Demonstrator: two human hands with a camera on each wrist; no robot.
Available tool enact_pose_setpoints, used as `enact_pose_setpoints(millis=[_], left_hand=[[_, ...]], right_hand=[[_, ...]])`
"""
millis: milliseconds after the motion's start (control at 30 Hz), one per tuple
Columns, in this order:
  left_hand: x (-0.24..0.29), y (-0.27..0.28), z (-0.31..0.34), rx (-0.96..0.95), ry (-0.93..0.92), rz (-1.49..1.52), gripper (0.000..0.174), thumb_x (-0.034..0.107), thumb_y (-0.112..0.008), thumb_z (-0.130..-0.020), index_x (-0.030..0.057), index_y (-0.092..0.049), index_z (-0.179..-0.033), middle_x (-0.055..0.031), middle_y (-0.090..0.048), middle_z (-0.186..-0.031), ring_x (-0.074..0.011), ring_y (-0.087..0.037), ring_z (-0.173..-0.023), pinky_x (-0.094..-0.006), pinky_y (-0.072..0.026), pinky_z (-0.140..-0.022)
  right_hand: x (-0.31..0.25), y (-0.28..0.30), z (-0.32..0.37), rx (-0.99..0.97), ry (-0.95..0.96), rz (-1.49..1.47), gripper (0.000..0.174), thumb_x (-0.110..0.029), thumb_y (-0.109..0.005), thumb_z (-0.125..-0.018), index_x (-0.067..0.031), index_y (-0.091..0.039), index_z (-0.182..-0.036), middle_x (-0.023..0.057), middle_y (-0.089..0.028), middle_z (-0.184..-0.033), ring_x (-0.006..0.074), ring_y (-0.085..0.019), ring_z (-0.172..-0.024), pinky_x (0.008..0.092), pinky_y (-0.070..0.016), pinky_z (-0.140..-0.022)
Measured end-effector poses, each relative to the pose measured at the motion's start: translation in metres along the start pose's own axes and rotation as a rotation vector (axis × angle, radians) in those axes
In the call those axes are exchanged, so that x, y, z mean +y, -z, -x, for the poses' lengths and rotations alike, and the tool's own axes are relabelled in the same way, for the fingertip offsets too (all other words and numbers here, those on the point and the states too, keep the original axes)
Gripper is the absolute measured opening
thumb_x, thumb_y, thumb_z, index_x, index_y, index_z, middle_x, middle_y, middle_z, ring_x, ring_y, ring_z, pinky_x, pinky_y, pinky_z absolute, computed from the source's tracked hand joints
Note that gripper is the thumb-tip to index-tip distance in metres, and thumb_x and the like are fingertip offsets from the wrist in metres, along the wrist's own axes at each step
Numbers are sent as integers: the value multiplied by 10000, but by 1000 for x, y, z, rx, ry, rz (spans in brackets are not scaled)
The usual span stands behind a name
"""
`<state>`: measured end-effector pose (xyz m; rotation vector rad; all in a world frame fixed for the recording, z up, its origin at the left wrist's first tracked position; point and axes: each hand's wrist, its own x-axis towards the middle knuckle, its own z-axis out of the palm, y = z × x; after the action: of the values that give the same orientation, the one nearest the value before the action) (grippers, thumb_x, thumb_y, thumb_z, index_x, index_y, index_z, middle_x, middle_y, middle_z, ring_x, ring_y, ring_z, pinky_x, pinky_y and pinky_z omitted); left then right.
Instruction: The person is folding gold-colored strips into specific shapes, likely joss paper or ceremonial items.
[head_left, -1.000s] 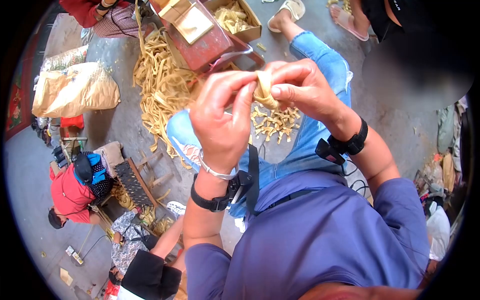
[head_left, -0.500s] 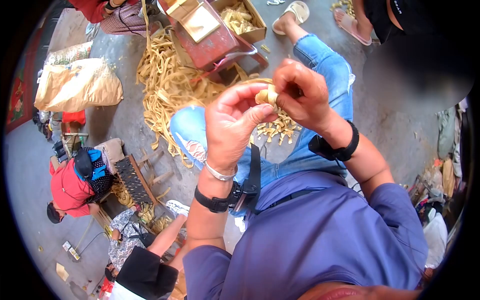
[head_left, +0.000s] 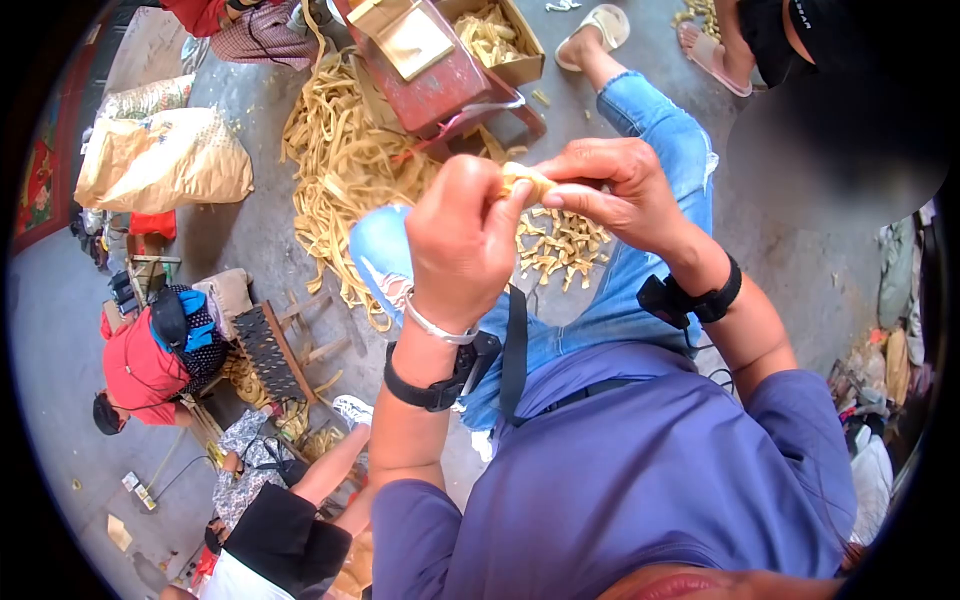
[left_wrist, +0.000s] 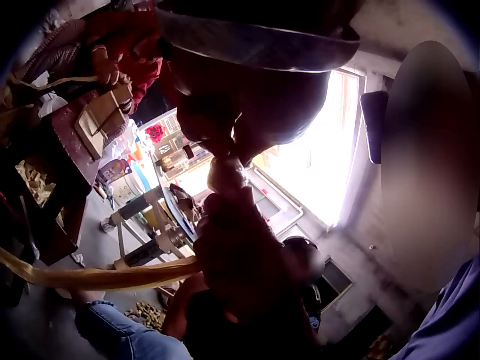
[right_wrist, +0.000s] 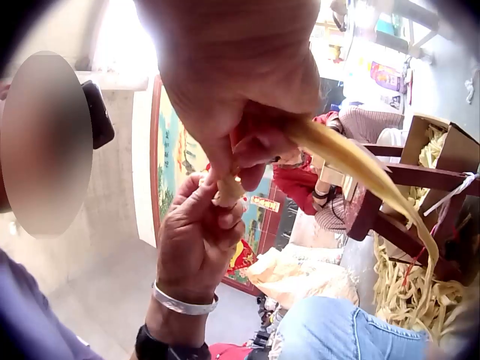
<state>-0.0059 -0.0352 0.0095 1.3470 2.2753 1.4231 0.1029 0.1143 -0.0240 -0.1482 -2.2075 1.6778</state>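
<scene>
Both hands meet above the lap around a knotted pale-yellow strip (head_left: 525,182). My left hand (head_left: 462,235), with a silver bangle at its wrist, pinches one side of the knot between thumb and curled fingers. From the other side my right hand (head_left: 622,192) pinches it between thumb and fingertips. In the right wrist view, a long tail of the strip (right_wrist: 367,169) hangs from beneath the right hand (right_wrist: 240,82) toward the floor. Fingers hide part of the knot. On the floor between the legs lies a pile of small knotted pieces (head_left: 562,248).
A tangled heap of loose strips (head_left: 345,170) lies ahead on the left, beside a red stool (head_left: 435,95). Behind the stool stands a cardboard box (head_left: 518,70) with more pieces. Further left are a paper sack (head_left: 170,160) and a seated person in red (head_left: 145,355).
The right hand has gone from a curled fist over the knot to a pinch with its fingers reaching left. The left hand has turned, its fingers curling in more, knuckles up.
</scene>
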Motion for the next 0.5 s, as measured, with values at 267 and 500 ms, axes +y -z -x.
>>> enact_pose_setpoints(millis=[267,500], left_hand=[[-13,19,4,143,478,942,161,0,-623,-861,52,-481,-805,-62,-565,-678,-85,-499,-491,-197,-420,-418],[-22,44,-8,97,365,808,277,158,-605,-908,-2,-491,-1103,-133,-581,-913,-165,-583,-657,-274,-538,-519]], right_hand=[[0,10,0,-1,-6,38,125,-96,-678,-818,-4,-696,-900,68,-623,-681,147,-583,-609,266,-429,-541],[6,6,7,49,-163,-251,143,-85,-631,-876,33,-676,-942,28,-620,-730,63,-552,-641,208,-427,-557]])
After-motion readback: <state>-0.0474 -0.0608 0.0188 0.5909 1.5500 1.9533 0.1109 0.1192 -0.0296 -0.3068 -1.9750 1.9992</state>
